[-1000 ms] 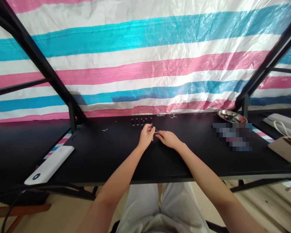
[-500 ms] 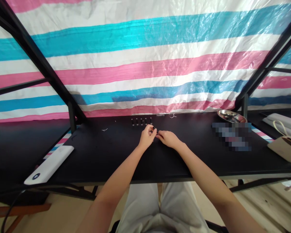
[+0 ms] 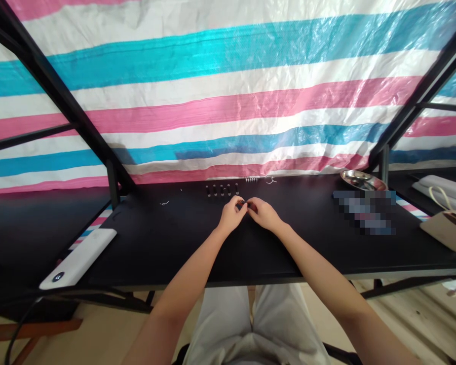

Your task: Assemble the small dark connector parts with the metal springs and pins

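Over the middle of the black table (image 3: 167,243), my left hand (image 3: 231,213) pinches a small dark piece (image 3: 244,204) between thumb and fingers. My right hand (image 3: 265,214) meets it from the other side, its fingertips closed at the same piece. Fingers cover most of it, so its kind does not show. Just beyond my hands stands a row of several small black parts with light ends (image 3: 222,190). Behind them lie a row of small silvery pieces (image 3: 251,179) and some bent wire-like bits (image 3: 270,180).
A white oblong device (image 3: 79,257) lies at the table's left edge. On the right are a shiny metal dish (image 3: 363,180), a blurred-out patch (image 3: 365,213) and a beige pouch (image 3: 446,230). Black frame posts (image 3: 114,182) rise at both sides before a striped sheet (image 3: 228,96).
My right hand has shifted slightly up and in toward my left, and its fingertips now meet at the dark piece. The row of parts stays put.
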Demonstrator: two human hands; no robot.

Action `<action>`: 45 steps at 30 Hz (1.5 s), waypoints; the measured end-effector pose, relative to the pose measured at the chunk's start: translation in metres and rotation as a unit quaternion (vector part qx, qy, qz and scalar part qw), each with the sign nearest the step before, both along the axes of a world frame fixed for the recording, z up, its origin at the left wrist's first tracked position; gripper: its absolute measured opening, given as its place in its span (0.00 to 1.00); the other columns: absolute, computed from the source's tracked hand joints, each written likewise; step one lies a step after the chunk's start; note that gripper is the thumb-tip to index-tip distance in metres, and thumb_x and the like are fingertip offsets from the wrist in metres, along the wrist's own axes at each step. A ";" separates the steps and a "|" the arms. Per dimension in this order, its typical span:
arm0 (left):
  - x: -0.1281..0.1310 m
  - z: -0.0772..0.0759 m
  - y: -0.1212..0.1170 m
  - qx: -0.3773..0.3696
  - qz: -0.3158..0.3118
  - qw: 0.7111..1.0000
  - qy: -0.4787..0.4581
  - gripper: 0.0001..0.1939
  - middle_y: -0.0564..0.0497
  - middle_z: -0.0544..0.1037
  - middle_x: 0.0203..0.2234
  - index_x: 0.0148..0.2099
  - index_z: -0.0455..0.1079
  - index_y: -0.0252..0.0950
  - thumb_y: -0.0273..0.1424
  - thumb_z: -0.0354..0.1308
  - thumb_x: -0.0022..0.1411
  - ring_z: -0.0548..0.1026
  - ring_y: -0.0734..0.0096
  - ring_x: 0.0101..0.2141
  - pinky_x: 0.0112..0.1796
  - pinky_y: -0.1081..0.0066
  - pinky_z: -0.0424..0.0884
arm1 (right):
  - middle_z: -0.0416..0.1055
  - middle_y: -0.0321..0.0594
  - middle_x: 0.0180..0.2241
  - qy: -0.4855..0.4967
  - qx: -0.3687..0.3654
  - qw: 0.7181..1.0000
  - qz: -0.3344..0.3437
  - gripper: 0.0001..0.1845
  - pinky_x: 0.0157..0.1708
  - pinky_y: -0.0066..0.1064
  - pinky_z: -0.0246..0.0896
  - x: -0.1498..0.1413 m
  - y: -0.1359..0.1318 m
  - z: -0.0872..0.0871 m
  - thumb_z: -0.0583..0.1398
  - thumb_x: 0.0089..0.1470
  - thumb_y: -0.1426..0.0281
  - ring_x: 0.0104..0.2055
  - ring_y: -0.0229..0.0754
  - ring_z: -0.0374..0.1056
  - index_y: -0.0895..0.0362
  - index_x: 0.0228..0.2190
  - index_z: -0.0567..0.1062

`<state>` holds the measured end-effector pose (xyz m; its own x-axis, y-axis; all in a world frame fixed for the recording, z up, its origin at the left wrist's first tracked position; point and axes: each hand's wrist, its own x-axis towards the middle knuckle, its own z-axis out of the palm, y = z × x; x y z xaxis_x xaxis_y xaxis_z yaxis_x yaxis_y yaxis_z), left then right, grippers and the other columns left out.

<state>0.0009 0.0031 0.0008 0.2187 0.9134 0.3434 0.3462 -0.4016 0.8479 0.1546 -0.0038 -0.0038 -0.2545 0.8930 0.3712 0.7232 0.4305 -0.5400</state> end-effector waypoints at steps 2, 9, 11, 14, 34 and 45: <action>0.000 0.000 0.000 -0.003 0.005 1.000 -0.009 0.07 0.55 0.71 0.28 0.35 0.64 0.37 0.35 0.53 0.55 0.61 0.85 0.14 0.20 0.79 0.58 | 0.67 0.37 0.30 0.004 0.003 1.000 -0.003 0.11 0.30 0.26 0.56 0.000 -0.001 0.001 0.53 0.54 0.68 0.28 0.35 0.62 0.57 0.40 0.67; 0.000 -0.003 0.002 -0.012 0.017 0.999 -0.032 0.09 0.54 0.72 0.28 0.34 0.66 0.37 0.37 0.56 0.52 0.60 0.85 0.15 0.18 0.79 0.58 | 0.69 0.37 0.29 0.003 -0.007 1.000 0.020 0.07 0.29 0.26 0.55 -0.001 -0.002 0.001 0.51 0.55 0.69 0.27 0.36 0.64 0.55 0.36 0.66; 0.000 -0.003 0.003 -0.017 0.023 0.999 -0.045 0.10 0.54 0.72 0.28 0.33 0.66 0.36 0.37 0.56 0.52 0.61 0.85 0.15 0.17 0.79 0.57 | 0.68 0.37 0.28 0.028 -0.003 0.999 0.015 0.07 0.30 0.27 0.57 -0.001 0.002 -0.004 0.51 0.55 0.67 0.28 0.37 0.65 0.55 0.35 0.65; -0.002 -0.006 0.007 -0.026 0.036 0.996 -0.078 0.11 0.54 0.72 0.27 0.32 0.66 0.35 0.39 0.56 0.52 0.63 0.85 0.14 0.17 0.79 0.58 | 0.69 0.37 0.28 0.107 -0.003 0.994 -0.018 0.08 0.30 0.28 0.59 0.000 0.014 -0.013 0.51 0.55 0.65 0.28 0.38 0.66 0.55 0.35 0.64; -0.004 -0.002 0.015 -0.160 0.109 0.955 -0.223 0.09 0.52 0.72 0.23 0.29 0.63 0.33 0.35 0.55 0.51 0.62 0.84 0.11 0.12 0.80 0.51 | 0.70 0.38 0.27 0.014 -0.099 0.986 -0.130 0.05 0.29 0.25 0.56 -0.014 0.107 -0.013 0.59 0.46 0.68 0.28 0.35 0.63 0.58 0.26 0.70; -0.005 -0.005 0.015 -0.157 0.098 0.958 -0.218 0.09 0.53 0.72 0.23 0.29 0.63 0.34 0.35 0.55 0.51 0.62 0.84 0.11 0.12 0.79 0.52 | 0.72 0.39 0.28 -0.049 -0.144 0.984 -0.095 0.07 0.28 0.24 0.58 -0.007 0.117 -0.007 0.63 0.41 0.69 0.30 0.37 0.66 0.59 0.26 0.73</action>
